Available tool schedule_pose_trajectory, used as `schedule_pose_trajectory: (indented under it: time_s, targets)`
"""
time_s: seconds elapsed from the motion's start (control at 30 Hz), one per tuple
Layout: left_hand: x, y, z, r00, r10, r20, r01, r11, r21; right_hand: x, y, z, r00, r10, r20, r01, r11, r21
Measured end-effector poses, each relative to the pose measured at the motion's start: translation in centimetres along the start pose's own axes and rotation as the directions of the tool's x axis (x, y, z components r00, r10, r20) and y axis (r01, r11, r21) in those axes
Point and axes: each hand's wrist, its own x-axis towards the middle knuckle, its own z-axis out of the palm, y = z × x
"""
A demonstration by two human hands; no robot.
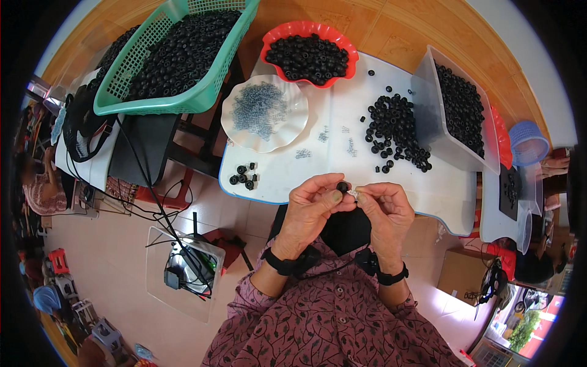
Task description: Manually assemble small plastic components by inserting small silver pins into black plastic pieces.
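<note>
The thumb and fingertips of the left hand are closed on a black round part, which is held above the near edge of the table. The thumb and forefinger of the right hand are pinched together on a small pale piece, positioned just beside the black round part; its exact form is too small to tell. Each wrist carries a black band. Beyond the hands is a white table with a blue edge. A small group of black parts lies on its near left portion; small clusters of clear pieces lie near the middle. A loose pile of black parts lies to the right, beside a clear bin filled with similar parts. A white scalloped plate, at the left, bears a heap of clear pieces. Behind it, a red scalloped tray contains black parts. Farther left, a green basket also contains black parts.
</note>
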Motion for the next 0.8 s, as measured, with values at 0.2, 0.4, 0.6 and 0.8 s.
schedule_pose_trajectory:
  time_s: [0.2,0.4,0.6,0.8]
  targets:
    - [0.04,-0.09,-0.52,0.999,-0.032,0.018,0.034,0.995,-0.092,-0.06,-0.28,0.39,1.000,0.002,0.019,-0.002,1.000,-0.015]
    - [0.07,-0.03,-0.44,0.998,-0.044,0.041,0.047,0.996,-0.075,0.02,-0.39,0.58,1.000,-0.008,0.026,0.009,1.000,-0.017]
    - [0.07,0.00,-0.11,1.000,-0.016,0.027,0.016,1.000,0.000,0.16,-0.13,0.44,0.999,-0.031,0.035,0.033,0.998,-0.062]
    - [0.05,-0.14,-0.18,1.000,0.020,-0.004,-0.020,0.992,0.124,0.24,-0.04,0.24,0.998,-0.051,0.040,0.057,0.984,-0.166]
